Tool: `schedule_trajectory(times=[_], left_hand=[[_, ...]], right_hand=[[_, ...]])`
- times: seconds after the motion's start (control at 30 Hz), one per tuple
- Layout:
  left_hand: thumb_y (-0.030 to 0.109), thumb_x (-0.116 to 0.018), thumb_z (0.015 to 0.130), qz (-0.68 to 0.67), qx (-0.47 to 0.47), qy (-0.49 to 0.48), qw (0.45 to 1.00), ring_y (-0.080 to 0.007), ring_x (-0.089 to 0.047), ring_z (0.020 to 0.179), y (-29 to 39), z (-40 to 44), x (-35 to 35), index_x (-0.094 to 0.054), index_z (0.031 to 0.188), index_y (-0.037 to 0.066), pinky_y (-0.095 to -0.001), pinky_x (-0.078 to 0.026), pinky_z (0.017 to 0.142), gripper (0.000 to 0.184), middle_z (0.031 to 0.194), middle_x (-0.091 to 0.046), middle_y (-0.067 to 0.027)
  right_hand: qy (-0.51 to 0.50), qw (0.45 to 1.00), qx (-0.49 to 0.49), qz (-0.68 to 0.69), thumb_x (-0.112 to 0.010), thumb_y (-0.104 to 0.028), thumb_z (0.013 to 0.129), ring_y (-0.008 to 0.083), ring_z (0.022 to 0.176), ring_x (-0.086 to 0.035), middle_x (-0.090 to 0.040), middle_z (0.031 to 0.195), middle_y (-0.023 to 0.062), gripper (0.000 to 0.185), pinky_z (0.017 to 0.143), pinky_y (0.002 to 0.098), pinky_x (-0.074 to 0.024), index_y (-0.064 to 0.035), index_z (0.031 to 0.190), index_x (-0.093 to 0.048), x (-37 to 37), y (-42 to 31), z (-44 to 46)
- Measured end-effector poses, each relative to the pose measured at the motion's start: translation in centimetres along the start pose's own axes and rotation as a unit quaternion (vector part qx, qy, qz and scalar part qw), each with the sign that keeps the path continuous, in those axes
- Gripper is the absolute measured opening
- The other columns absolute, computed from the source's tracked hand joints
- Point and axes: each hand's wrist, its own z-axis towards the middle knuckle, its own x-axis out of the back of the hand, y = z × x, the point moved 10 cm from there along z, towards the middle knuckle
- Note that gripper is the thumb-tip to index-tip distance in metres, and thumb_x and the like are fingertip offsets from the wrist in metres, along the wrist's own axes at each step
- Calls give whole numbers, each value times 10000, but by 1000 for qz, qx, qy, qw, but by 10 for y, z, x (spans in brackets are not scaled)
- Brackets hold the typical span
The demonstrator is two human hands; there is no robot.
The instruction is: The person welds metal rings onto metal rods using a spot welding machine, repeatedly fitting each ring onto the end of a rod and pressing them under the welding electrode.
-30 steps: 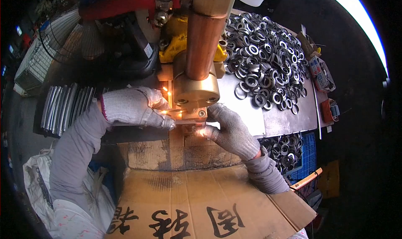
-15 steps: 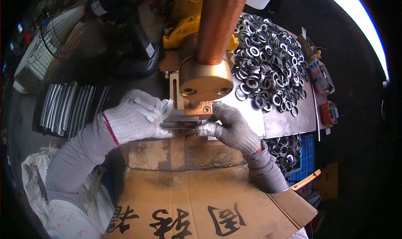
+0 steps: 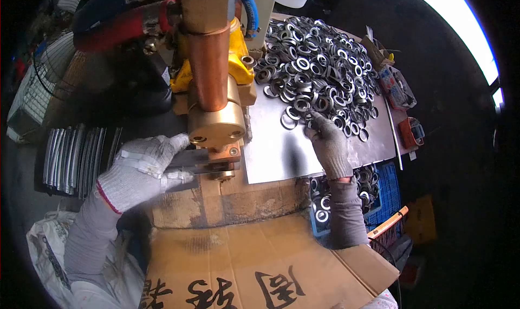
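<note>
My left hand (image 3: 146, 165), in a white knit glove, is closed on a dark flat metal piece (image 3: 187, 161) whose right end sits at the copper fixture (image 3: 225, 153). Right above that fixture is the brass head (image 3: 216, 122) of the machine, on a copper column (image 3: 208, 70). My right hand (image 3: 329, 144), in a grey glove, reaches to the near edge of the pile of metal rings (image 3: 319, 65). Its fingertips are among the rings, and whether they grip one is hidden.
Long metal strips (image 3: 73, 157) lie at the left. Cardboard (image 3: 244, 255) covers the area before me. A blue crate (image 3: 384, 192) with rings stands below the metal sheet (image 3: 271, 157). Red and blue hoses (image 3: 116, 33) run at upper left.
My right hand has left the fixture and moved right to the rings. The glow and sparks are gone. My left hand still holds the metal piece, and the whole view has shifted.
</note>
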Motion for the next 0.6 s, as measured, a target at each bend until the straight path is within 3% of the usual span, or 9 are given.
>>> schedule_trajectory(times=[0.07, 0.2, 0.23, 0.27, 0.37, 0.47, 0.5, 0.53, 0.6], left_hand=[[514, -837, 947, 13, -9, 19, 1000, -438, -727, 1114, -3, 0, -1, -686, 1339, 55, -540, -575, 1005, 622, 1180, -729, -227], [450, -842, 956, 15, 7, -8, 1000, -435, -727, 1102, -2, 0, 3, -693, 1334, 70, -537, -578, 998, 557, 1152, -726, -215], [421, -843, 957, -7, -2, -12, 1000, -432, -726, 1106, -3, -2, 4, -691, 1340, 77, -533, -578, 996, 537, 1151, -725, -208], [392, -845, 957, -28, -11, -14, 999, -428, -724, 1110, -3, -3, 5, -689, 1345, 85, -528, -578, 993, 519, 1150, -724, -201], [369, -842, 955, -26, -31, -1, 999, -409, -728, 1084, -4, -5, 6, -669, 1400, 97, -514, -580, 966, 549, 1133, -724, -188], [369, -843, 952, -7, -58, 30, 998, -400, -728, 1073, 2, -5, 6, -647, 1462, 118, -509, -576, 951, 601, 1129, -724, -184], [358, -844, 951, -16, -2, -18, 1000, -393, -732, 1083, 0, -3, 1, -630, 1509, 138, -511, -578, 968, 637, 1146, -729, -184], [358, -844, 951, -16, -1, -18, 1000, -393, -732, 1083, 9, -2, 5, -630, 1509, 138, -511, -578, 968, 637, 1146, -729, -184], [352, -849, 949, -5, 67, -91, 994, -378, -733, 1157, 13, -2, -1, -617, 1526, 143, -518, -570, 1043, 657, 1229, -728, -189]], right_hand=[[-9, 994, -11, -109, -833, -156, 963, 200, 1038, -779, -805, 1177, 147, 519, 919, 349, -601, -108, 1468, -723, -11, 26, -1], [54, 998, 6, 24, -810, -117, 1006, 225, 1080, -768, -812, 1210, 128, 416, 952, 350, -592, -66, 1415, -753, -16, 43, -8], [85, 976, -7, 201, -791, -104, 1035, 207, 1097, -758, -808, 1249, 112, 375, 948, 327, -593, -4, 1394, -748, -16, 42, -11], [81, 912, -77, 394, -814, -125, 1024, 152, 1005, -742, -807, 1220, 100, 370, 867, 292, -593, 16, 1361, -759, -26, 51, -20], [-17, 821, -210, 530, -774, -146, 1039, 97, 805, -682, -807, 1078, 71, 368, 709, 255, -550, -7, 1378, -748, -37, 25, -46], [-109, 742, -279, 600, -743, -114, 1057, 174, 966, -767, -811, 1131, 100, 323, 827, 291, -615, 12, 1354, -762, -67, 12, -57], [-113, 767, -267, 572, -750, -127, 1056, 208, 1036, -780, -810, 1183, 113, 346, 957, 347, -642, 10, 1374, -754, -69, 19, -55], [-114, 767, -266, 573, -750, -127, 1056, 208, 1036, -780, -810, 1183, 113, 346, 957, 347, -642, 10, 1374, -754, -68, 20, -54], [-114, 932, -168, 299, -773, -196, 1061, 234, 1061, -779, -798, 1287, 123, 450, 1047, 389, -615, -37, 1478, -710, -50, 13, -43]])
